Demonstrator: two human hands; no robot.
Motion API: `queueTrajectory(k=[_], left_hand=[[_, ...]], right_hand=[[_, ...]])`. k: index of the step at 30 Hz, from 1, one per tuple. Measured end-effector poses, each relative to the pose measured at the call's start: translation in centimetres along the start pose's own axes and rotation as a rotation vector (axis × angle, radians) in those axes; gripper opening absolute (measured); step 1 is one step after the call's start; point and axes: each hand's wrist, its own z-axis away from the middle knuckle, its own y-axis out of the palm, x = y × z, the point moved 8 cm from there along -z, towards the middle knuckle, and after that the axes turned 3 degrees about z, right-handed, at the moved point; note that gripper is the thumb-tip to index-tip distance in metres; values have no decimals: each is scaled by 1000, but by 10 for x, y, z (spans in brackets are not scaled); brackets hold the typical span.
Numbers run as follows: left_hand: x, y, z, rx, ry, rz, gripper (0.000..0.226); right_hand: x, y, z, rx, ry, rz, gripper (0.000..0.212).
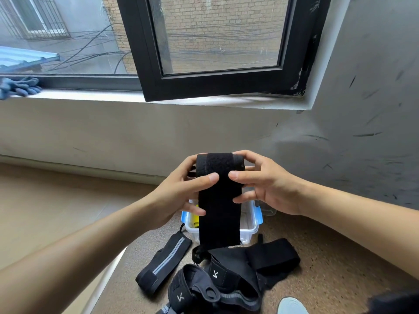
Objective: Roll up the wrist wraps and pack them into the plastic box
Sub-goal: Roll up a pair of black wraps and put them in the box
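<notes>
A: Speckled floor (317, 257) below a window. Where is the wrist wrap (218, 211)?
B: Above the plastic box (249, 225). The left hand (181, 196) and right hand (265, 186) each hold a grip on its rolled top, equally near. The tail hangs vertically.
A: Markings?
B: A white K-like logo on the loose wraps (226, 275) lying nearer.

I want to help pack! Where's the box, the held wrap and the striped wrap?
plastic box (249, 231): head view, front wall.
held wrap (218, 211): head view, hanging middle.
striped wrap (169, 256): head view, grey stripe.
</notes>
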Motion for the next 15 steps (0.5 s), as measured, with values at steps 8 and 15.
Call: queueTrajectory(k=[8,15], left_hand=[[-1,-4,-1,-62,8,35,49],[-4,-8,-3,-89,109,108,57]], right_hand=[[1,4,3,42,-33,6,53],[-5,9,2,35,64,-21,61]])
